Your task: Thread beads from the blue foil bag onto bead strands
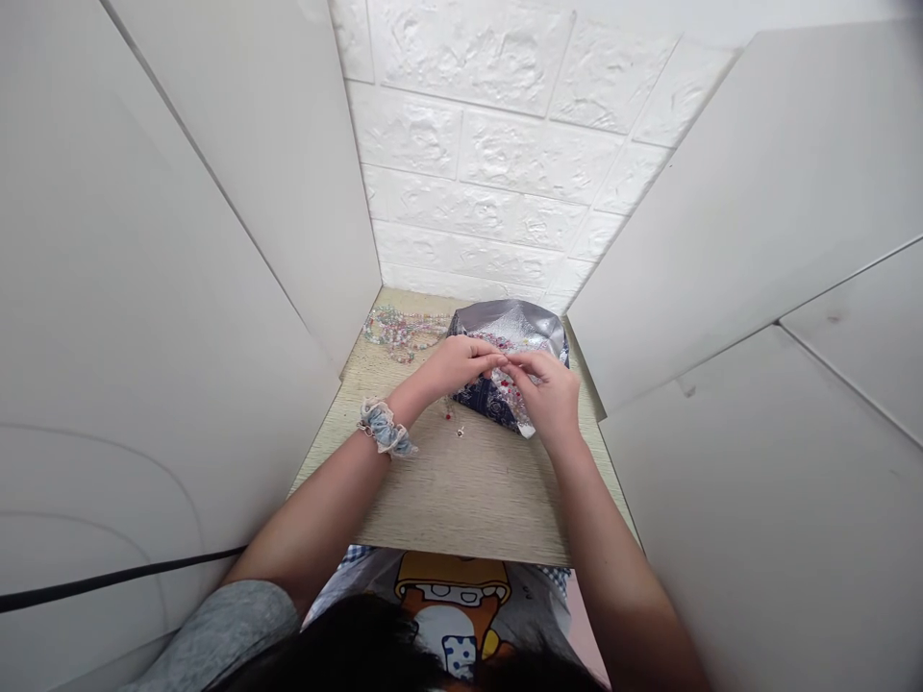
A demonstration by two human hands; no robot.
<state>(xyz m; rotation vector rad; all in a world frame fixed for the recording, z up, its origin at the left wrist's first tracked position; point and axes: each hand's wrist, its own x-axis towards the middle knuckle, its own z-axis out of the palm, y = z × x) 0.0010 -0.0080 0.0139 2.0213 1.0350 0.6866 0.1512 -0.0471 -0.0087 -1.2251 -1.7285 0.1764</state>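
My left hand (465, 365) and my right hand (546, 389) meet fingertip to fingertip over an open silver-lined bag (511, 317). Both are pinched closed, and what sits between the fingertips is too small to make out. Inside the bag lie many small red, pink and clear beads (509, 389). Its outside is dark blue with a pale pattern. Beaded strands (400, 332) in pastel colours lie in a heap left of the bag. Just below my left hand, a red bead (448, 416) and a small metallic piece (461, 432) rest on the wooden tabletop (461, 509).
White panels (288, 173) (721, 240) stand close on the left and right. Behind the tabletop rises a white brick-patterned wall (497, 163). A black cable (122, 577) runs along the left panel. A scrunchie (387, 428) circles my left wrist.
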